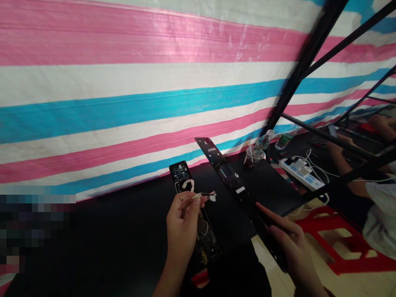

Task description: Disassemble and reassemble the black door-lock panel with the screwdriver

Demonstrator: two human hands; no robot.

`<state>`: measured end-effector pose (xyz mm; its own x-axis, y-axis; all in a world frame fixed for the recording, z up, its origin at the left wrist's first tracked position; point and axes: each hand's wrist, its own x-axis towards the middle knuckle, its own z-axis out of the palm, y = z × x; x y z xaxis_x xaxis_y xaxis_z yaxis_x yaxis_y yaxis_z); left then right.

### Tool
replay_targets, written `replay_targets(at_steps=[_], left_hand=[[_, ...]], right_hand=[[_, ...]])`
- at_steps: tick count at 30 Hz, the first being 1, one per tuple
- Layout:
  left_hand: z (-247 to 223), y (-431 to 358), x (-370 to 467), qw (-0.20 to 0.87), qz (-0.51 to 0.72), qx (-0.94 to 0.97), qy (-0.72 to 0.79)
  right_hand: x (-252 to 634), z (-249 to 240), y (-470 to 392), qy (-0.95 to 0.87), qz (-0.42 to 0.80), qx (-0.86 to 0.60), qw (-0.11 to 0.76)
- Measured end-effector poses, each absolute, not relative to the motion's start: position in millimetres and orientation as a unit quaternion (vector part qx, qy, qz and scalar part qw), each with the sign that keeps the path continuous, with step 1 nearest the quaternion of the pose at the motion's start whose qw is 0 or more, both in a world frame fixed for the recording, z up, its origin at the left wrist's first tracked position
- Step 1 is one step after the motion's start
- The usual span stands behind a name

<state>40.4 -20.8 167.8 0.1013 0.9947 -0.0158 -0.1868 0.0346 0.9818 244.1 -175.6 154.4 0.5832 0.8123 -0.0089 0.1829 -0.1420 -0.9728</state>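
My left hand [183, 220] pinches a wrapped cable [201, 195] whose free end carries a small white connector [213, 198]. Beneath that hand lies a long, narrow black device housing [213, 243], open on top, with a circuit board [179, 171] at its far end and wires along its inside. My right hand [289, 237] grips a long black panel [235, 181] by its near part, holding it slanted up off the table. The panel has small holes, a white label and a round mark on its face. Part of the housing is hidden behind my left hand and wrist.
The black table [108, 231] meets a striped tarp wall [139, 82]. A drink cup [253, 156], a plastic bottle [265, 140] and a power strip [301, 173] are to the right, near a black metal frame [305, 66]. A red stool [340, 264] stands below; another person's arm [343, 161] is beyond.
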Motion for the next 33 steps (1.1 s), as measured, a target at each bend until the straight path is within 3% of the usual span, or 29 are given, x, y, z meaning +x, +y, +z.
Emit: replay_targets(at_steps=[10,16,20,25,28,33], left_hand=[[198.8,-11.4,55.3,0.561,0.535,0.475,0.417],[165.5,-22.1,33.7,0.547,0.559,0.453,0.428],[138.1,-26.9,15.9,0.409,0.608,0.505,0.456],[139.4,-21.1,8.0,0.221,0.485,0.747,0.398],[136.7,-17.2,7.7,0.212,0.477,0.763,0.381],[95.3,-8.2,11.6,0.302,0.541,0.563,0.546]], right_hand=[[217.3,140.1,-200.4,-0.528,0.103,-0.680,0.498],[199.8,104.2,-177.9,-0.552,0.118,-0.695,0.446],[192.5,82.5,-174.9,-0.575,0.114,-0.685,0.432],[182.2,59.7,-181.6,-0.570,0.102,-0.671,0.463],[178.1,52.8,-173.1,-0.573,0.122,-0.650,0.484],[170.7,40.1,-138.5,-0.570,0.123,-0.647,0.491]])
